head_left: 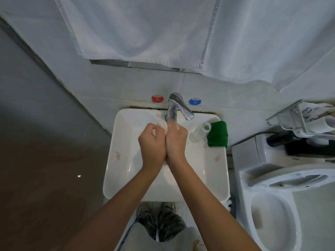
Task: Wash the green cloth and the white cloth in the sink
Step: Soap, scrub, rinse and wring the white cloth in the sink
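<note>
Over the white sink (116, 160), my left hand (151, 144) and my right hand (176, 142) are pressed side by side, both gripping the bunched white cloth (162, 124). Only a small wad of it shows above my knuckles, just under the chrome tap (176, 107); the rest is hidden inside my fists. The green cloth (217, 134) lies folded on the sink's right rim, apart from both hands.
A small clear bottle (202, 130) lies on the rim beside the green cloth. Red (157, 98) and blue (194, 102) valve caps flank the tap. White towels (145, 28) hang above. A toilet (272, 205) stands close on the right, with a shelf rack (301, 120) above it.
</note>
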